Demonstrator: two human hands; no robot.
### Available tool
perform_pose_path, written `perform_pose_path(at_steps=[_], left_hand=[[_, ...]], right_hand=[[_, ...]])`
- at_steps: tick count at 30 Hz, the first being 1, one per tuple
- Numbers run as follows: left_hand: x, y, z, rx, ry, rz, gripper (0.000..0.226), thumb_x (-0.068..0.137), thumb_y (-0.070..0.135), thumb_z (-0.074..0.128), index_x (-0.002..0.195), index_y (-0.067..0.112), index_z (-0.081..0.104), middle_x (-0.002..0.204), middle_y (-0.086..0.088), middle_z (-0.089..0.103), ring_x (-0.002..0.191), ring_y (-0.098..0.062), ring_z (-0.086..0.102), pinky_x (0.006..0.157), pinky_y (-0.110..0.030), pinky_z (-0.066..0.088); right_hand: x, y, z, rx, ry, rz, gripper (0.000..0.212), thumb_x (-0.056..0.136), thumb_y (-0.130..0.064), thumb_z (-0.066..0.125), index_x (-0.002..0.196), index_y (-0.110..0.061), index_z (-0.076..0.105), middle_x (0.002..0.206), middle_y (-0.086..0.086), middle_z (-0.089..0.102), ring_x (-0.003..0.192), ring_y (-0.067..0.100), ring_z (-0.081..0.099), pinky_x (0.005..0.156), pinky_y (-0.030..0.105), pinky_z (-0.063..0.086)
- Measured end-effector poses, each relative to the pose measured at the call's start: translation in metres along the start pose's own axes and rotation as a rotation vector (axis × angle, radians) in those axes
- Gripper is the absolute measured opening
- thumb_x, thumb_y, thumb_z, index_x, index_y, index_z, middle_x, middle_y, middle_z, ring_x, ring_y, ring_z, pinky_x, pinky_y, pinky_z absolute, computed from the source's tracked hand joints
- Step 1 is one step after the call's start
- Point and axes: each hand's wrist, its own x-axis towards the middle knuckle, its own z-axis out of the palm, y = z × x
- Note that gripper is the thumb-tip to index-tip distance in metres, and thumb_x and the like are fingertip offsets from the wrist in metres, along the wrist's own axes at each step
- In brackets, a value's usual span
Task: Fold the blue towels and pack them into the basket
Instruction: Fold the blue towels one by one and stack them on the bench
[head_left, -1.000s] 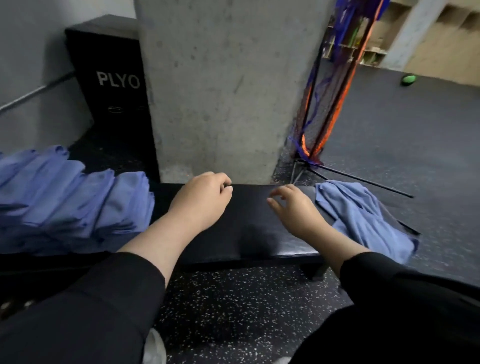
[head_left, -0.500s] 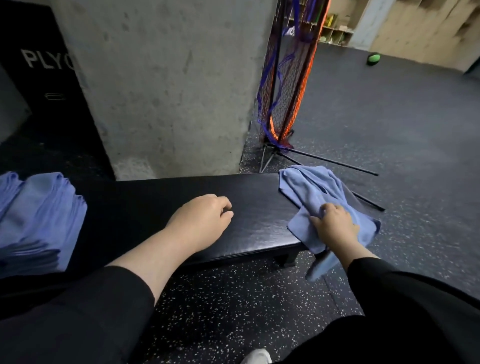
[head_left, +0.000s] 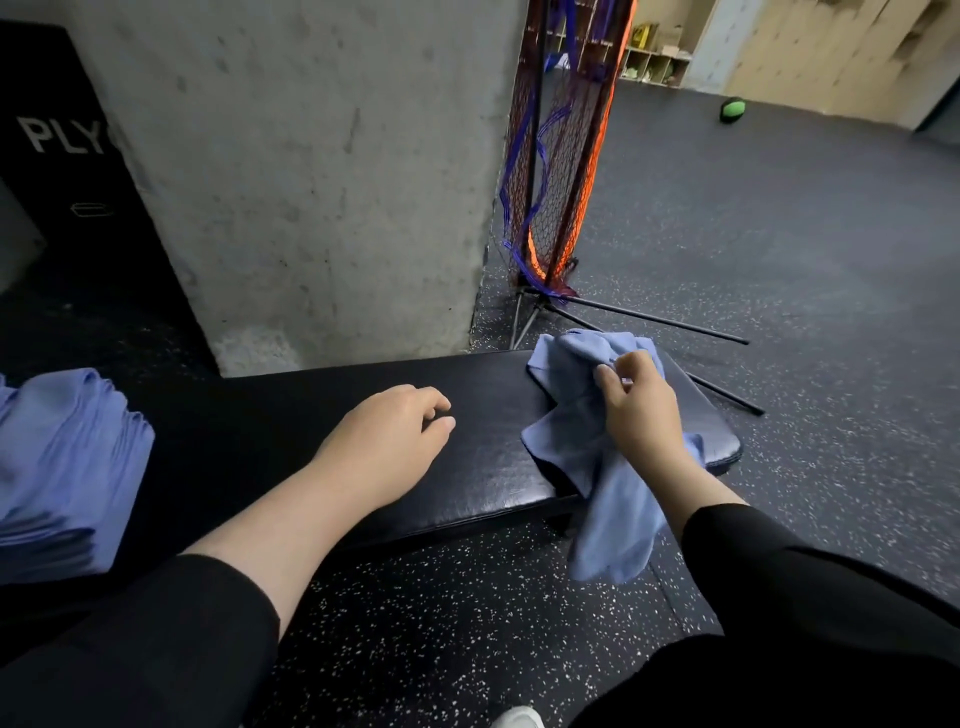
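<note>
right hand (head_left: 641, 415) now pinching towel (head_left: 587, 447), seemingly lifted

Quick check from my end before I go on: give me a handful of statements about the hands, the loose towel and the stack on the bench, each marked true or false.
1. The right hand has a grip on the loose towel. True.
2. The left hand is lifting a towel. False: it rests on the bench with curled fingers, holding nothing.
3. Part of the loose towel hangs over the bench's near edge. True.
4. The folded stack sits at the right end of the bench. False: it is at the left end.
5. A basket stands on the bench. False: none is in view.
</note>
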Motion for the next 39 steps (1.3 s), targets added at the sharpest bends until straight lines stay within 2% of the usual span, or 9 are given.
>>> perform_pose_path(at_steps=[9, 14, 17, 21, 25, 28, 33, 37, 39], left_hand=[[-0.018, -0.005, -0.008, -0.022, 0.026, -0.001, 0.033, 0.102, 0.042, 0.049, 0.130, 0.031, 0.061, 0.111, 0.015, 0.058, 0.105, -0.009, 0.057, 0.091, -0.031, 0.048], [-0.019, -0.010, -0.008, -0.021, 0.010, -0.004, 0.035, 0.103, 0.044, 0.048, 0.132, 0.031, 0.060, 0.112, 0.014, 0.058, 0.106, -0.010, 0.058, 0.094, -0.034, 0.050], [-0.017, -0.009, -0.006, -0.014, -0.001, 0.006, 0.036, 0.103, 0.044, 0.048, 0.134, 0.031, 0.059, 0.115, 0.014, 0.058, 0.108, -0.010, 0.057, 0.094, -0.034, 0.049], [-0.016, -0.007, -0.005, -0.021, -0.016, 0.005, 0.037, 0.103, 0.044, 0.048, 0.135, 0.030, 0.057, 0.119, 0.013, 0.058, 0.111, -0.011, 0.057, 0.096, -0.035, 0.049], [-0.017, -0.007, -0.005, -0.024, -0.024, 0.009, 0.039, 0.103, 0.045, 0.048, 0.138, 0.031, 0.056, 0.124, 0.014, 0.058, 0.113, -0.010, 0.057, 0.097, -0.034, 0.049], [-0.018, -0.008, -0.007, -0.064, -0.014, -0.003, 0.041, 0.102, 0.045, 0.049, 0.140, 0.031, 0.053, 0.131, 0.014, 0.057, 0.119, -0.009, 0.055, 0.101, -0.034, 0.047], [-0.023, -0.009, -0.015, -0.253, -0.002, -0.041, 0.047, 0.100, 0.050, 0.051, 0.144, 0.037, 0.048, 0.137, 0.017, 0.055, 0.123, -0.003, 0.052, 0.099, -0.027, 0.042], [-0.028, -0.011, -0.024, -0.454, -0.037, -0.083, 0.056, 0.098, 0.052, 0.054, 0.149, 0.034, 0.044, 0.142, 0.017, 0.053, 0.122, 0.003, 0.048, 0.101, -0.021, 0.036], [-0.031, -0.013, -0.027, -0.534, -0.075, -0.116, 0.059, 0.096, 0.052, 0.058, 0.149, 0.032, 0.044, 0.141, 0.018, 0.052, 0.123, 0.003, 0.048, 0.102, -0.019, 0.035]], right_hand=[[0.000, -0.021, -0.004, 0.121, -0.008, 0.080, 0.020, 0.099, -0.028, 0.056, 0.092, -0.010, 0.052, 0.090, 0.009, 0.062, 0.088, 0.031, 0.058, 0.071, 0.030, 0.033], [0.003, -0.030, -0.022, 0.270, 0.213, 0.073, 0.018, 0.103, -0.032, 0.051, 0.101, -0.015, 0.049, 0.089, 0.001, 0.056, 0.086, 0.021, 0.051, 0.074, 0.028, 0.033], [0.005, -0.036, -0.027, 0.344, 0.229, 0.072, 0.019, 0.103, -0.033, 0.051, 0.100, -0.015, 0.051, 0.081, -0.005, 0.053, 0.075, 0.014, 0.049, 0.072, 0.030, 0.038], [0.008, -0.052, -0.040, 0.464, 0.261, 0.084, 0.020, 0.104, -0.034, 0.050, 0.102, -0.014, 0.051, 0.082, -0.007, 0.051, 0.069, 0.004, 0.046, 0.059, 0.014, 0.039], [0.007, -0.072, -0.053, 0.549, 0.292, -0.011, 0.017, 0.105, -0.033, 0.047, 0.098, -0.017, 0.050, 0.081, -0.007, 0.049, 0.069, 0.003, 0.044, 0.060, 0.012, 0.039], [0.004, -0.097, -0.057, 0.619, 0.252, -0.032, 0.017, 0.104, -0.036, 0.047, 0.094, -0.023, 0.051, 0.079, -0.009, 0.048, 0.069, 0.004, 0.043, 0.068, 0.024, 0.041], [-0.017, -0.147, -0.041, 0.736, 0.070, -0.100, 0.017, 0.104, -0.030, 0.051, 0.097, -0.016, 0.057, 0.069, -0.013, 0.048, 0.061, -0.002, 0.044, 0.063, 0.021, 0.041], [-0.034, -0.176, -0.016, 0.810, -0.105, -0.020, 0.029, 0.099, -0.040, 0.053, 0.100, -0.013, 0.062, 0.088, 0.004, 0.058, 0.083, 0.013, 0.055, 0.086, 0.047, 0.053], [-0.041, -0.190, -0.004, 0.889, -0.186, 0.040, 0.025, 0.098, -0.041, 0.054, 0.095, -0.018, 0.065, 0.091, 0.007, 0.064, 0.089, 0.017, 0.061, 0.094, 0.050, 0.052]])
